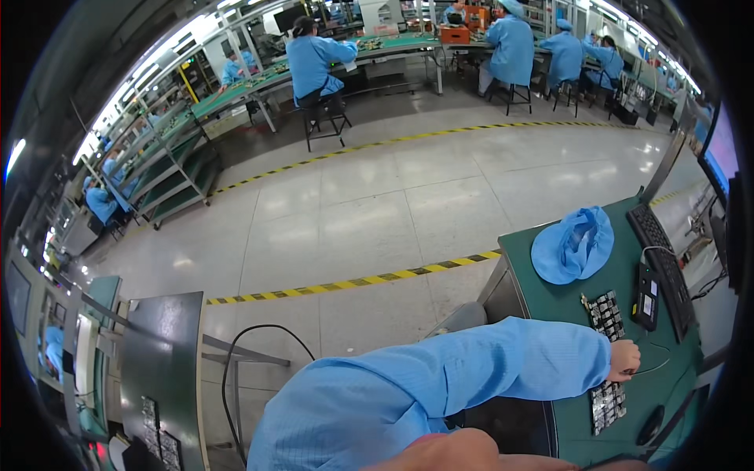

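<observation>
My left arm, in a blue sleeve, reaches across to the green-topped bench on the right. My left hand (pixel 624 360) is closed, with its fingers bent down over a strip of small black-and-silver circuit boards (pixel 608 407). More circuit boards (pixel 605 315) show beyond the sleeve; the hand hides whether they are one panel or two. A thin cable (pixel 664 354) curves in to my fingertips, where a small dark end shows between them. Nearby lies a black handheld device (pixel 646 296) with pale labels. My right hand is not in view.
A blue cloth cap (pixel 573 245), a black keyboard (pixel 664 271) and a dark mouse (pixel 650 425) lie on the bench. A monitor (pixel 719 153) stands at its right edge. Lower left, a dark table (pixel 161 353) holds more boards. People in blue sit along far benches beyond yellow-black floor tape.
</observation>
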A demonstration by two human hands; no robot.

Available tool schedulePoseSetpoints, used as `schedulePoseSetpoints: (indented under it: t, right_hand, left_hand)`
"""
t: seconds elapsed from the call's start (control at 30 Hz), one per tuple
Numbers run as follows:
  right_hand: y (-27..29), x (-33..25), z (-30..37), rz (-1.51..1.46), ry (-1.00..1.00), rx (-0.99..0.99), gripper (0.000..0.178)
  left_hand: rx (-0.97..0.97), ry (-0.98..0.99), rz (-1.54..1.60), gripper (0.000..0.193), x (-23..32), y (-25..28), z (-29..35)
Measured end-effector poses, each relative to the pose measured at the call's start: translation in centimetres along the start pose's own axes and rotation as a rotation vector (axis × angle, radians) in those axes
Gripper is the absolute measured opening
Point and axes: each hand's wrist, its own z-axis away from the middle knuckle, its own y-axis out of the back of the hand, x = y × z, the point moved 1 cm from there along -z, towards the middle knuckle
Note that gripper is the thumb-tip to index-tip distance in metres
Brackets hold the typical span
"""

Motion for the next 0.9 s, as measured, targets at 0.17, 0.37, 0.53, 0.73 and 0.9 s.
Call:
schedulePoseSetpoints:
  t: [0.17, 0.37, 0.53, 0.73, 0.9]
  right_hand:
    - [0.5, 1.0, 1.4, 0.019, -0.036, 0.027, 0.038]
    - [1.8, 1.6, 4.4, 0.111, -0.117, 0.071, 0.037]
    - [3.8, 2.9, 11.8, 0.207, -0.34, 0.13, 0.037]
    - [6.6, 0.9, 18.1, 0.365, -0.566, 0.193, 0.037]
    - [8.1, -1.3, 22.9, 0.439, -0.685, 0.229, 0.036]
  left_hand:
    - [-0.019, 0.008, -0.01, 0.018, -0.6, 0.8, 0.0]
    - [-0.072, 0.002, 0.059, 0.015, 0.8, 0.5, 0.2]
    - [-0.295, 0.147, 0.002, 0.018, 1.6, 3.5, -1.5]
    - [-0.1, 0.027, 0.133, 0.013, 1.8, 4.8, -1.6]
    - [-0.122, 0.033, 0.13, 0.012, 2.0, 4.2, -1.2]
